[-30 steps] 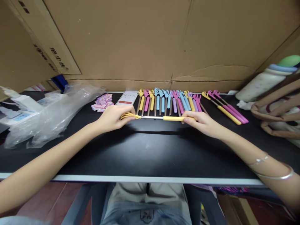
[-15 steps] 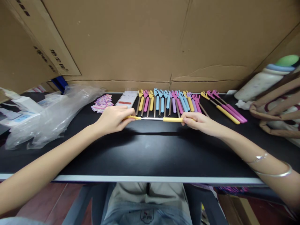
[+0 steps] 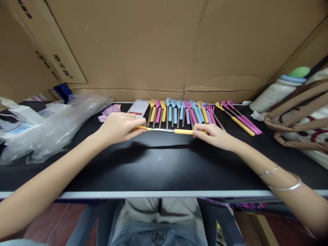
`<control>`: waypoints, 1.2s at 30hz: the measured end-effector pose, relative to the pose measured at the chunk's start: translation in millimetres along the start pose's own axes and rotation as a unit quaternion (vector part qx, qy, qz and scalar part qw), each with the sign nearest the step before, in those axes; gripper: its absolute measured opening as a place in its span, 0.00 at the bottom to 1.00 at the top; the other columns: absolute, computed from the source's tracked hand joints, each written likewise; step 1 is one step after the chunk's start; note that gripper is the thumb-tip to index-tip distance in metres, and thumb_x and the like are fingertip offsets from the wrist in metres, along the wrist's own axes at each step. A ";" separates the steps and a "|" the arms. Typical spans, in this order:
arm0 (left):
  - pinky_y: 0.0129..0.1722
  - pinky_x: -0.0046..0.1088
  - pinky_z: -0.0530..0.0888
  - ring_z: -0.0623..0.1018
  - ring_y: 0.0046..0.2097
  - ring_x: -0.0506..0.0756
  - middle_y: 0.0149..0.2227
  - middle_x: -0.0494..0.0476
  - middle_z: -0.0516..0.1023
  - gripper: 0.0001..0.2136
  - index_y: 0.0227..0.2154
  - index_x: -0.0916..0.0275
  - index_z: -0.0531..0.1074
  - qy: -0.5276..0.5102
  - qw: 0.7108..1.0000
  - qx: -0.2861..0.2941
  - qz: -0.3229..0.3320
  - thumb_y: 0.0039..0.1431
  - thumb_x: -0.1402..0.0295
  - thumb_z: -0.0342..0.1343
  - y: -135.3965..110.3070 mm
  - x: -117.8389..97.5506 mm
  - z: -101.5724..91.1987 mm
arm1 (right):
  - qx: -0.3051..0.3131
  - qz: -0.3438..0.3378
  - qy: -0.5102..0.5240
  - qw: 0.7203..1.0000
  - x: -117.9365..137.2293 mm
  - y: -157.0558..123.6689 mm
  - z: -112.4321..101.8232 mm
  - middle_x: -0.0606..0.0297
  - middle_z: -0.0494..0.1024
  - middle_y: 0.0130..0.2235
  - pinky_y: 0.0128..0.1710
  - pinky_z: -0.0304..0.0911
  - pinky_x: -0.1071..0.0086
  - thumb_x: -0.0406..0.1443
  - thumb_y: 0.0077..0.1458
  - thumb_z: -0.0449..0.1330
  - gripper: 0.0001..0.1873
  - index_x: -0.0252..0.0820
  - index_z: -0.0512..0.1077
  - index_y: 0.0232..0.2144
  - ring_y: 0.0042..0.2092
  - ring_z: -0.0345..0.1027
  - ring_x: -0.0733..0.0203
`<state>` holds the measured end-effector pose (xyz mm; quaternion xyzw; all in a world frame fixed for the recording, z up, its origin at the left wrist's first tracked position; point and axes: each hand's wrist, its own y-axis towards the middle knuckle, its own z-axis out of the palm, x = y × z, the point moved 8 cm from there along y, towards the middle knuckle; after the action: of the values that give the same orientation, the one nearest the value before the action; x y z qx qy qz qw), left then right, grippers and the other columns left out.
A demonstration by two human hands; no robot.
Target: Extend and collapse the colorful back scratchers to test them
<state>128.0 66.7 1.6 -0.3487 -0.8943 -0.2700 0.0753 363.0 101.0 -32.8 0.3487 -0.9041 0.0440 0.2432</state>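
Head view: my left hand (image 3: 118, 127) and right hand (image 3: 212, 135) hold one yellow back scratcher (image 3: 169, 130) level, just above the black tabletop (image 3: 159, 167), in front of the row of coloured scratchers (image 3: 179, 111). The left fingers pinch the claw end and the right fingers pinch the yellow handle. A second ago the claw showed beyond my left fingers; now they cover it, and the hands sit slightly closer. I judge the steel rod is sliding in. Phone (image 3: 138, 107) and plastic bag (image 3: 56, 126) lie left.
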 end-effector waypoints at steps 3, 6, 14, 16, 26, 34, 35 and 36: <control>0.24 0.26 0.55 0.72 0.27 0.51 0.25 0.53 0.74 0.19 0.30 0.59 0.71 -0.010 1.000 0.002 0.004 0.66 0.55 0.41 1.2 -8.5 5.8 | 0.004 -0.014 -0.074 0.997 7.0 -0.1 4.3 0.72 0.63 0.21 0.26 0.49 0.74 0.48 0.60 0.49 0.18 0.41 0.67 0.30 0.23 0.57 0.68; 0.23 0.26 0.53 0.70 0.26 0.50 0.23 0.52 0.72 0.20 0.29 0.59 0.71 -0.014 1.000 -0.003 0.014 0.67 0.55 0.40 3.0 -18.9 8.4 | 0.017 -0.021 -0.142 0.990 17.1 -0.6 11.9 0.71 0.68 0.22 0.26 0.50 0.75 0.47 0.61 0.48 0.16 0.43 0.68 0.35 0.24 0.61 0.67; 0.24 0.27 0.55 0.69 0.27 0.51 0.23 0.53 0.70 0.16 0.31 0.60 0.71 -0.014 0.996 -0.039 0.082 0.67 0.60 0.42 5.5 -41.1 5.8 | 0.032 -0.075 -0.251 0.965 43.1 -1.2 25.7 0.66 0.78 0.29 0.27 0.50 0.73 0.41 0.64 0.46 0.13 0.45 0.68 0.41 0.28 0.70 0.64; 0.24 0.27 0.56 0.69 0.28 0.51 0.25 0.54 0.70 0.15 0.30 0.60 0.71 -0.015 0.995 -0.035 0.091 0.67 0.61 0.42 7.7 -45.8 5.1 | 0.010 -0.083 -0.278 0.957 50.3 0.0 25.7 0.66 0.78 0.29 0.25 0.48 0.72 0.40 0.63 0.46 0.13 0.44 0.68 0.41 0.26 0.69 0.64; 0.25 0.28 0.59 0.71 0.28 0.52 0.24 0.53 0.70 0.13 0.28 0.61 0.68 0.038 0.994 -0.067 0.078 0.67 0.65 0.44 18.9 -55.9 -0.7 | -0.071 -0.060 -0.334 0.938 64.6 8.0 20.1 0.65 0.77 0.24 0.23 0.40 0.71 0.42 0.65 0.42 0.18 0.43 0.69 0.39 0.23 0.68 0.64; 0.26 0.27 0.58 0.72 0.27 0.51 0.22 0.52 0.71 0.14 0.29 0.60 0.69 0.031 0.993 -0.064 0.092 0.68 0.62 0.44 18.2 -53.6 -11.7 | -0.097 -0.096 -0.392 0.910 65.9 1.8 13.4 0.64 0.76 0.23 0.22 0.39 0.70 0.44 0.66 0.41 0.21 0.42 0.72 0.38 0.22 0.65 0.65; 0.26 0.27 0.59 0.72 0.28 0.50 0.22 0.52 0.71 0.15 0.29 0.60 0.69 0.038 0.994 -0.053 0.087 0.68 0.62 0.43 18.1 -51.8 -11.7 | -0.100 -0.098 -0.395 0.908 65.5 0.8 11.9 0.63 0.76 0.24 0.23 0.39 0.70 0.43 0.66 0.41 0.21 0.42 0.72 0.37 0.22 0.64 0.65; 0.26 0.27 0.60 0.72 0.28 0.50 0.22 0.52 0.71 0.15 0.29 0.60 0.70 0.047 0.994 -0.047 0.085 0.68 0.61 0.43 17.5 -50.3 -11.8 | -0.104 -0.101 -0.397 0.906 65.2 -0.3 10.2 0.63 0.76 0.24 0.23 0.39 0.69 0.43 0.66 0.41 0.22 0.42 0.72 0.36 0.22 0.64 0.66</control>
<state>176.5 41.8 2.9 -0.4132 -0.8436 -0.3201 0.1231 317.4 58.5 -11.0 0.3992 -0.8854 -0.2172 -0.0976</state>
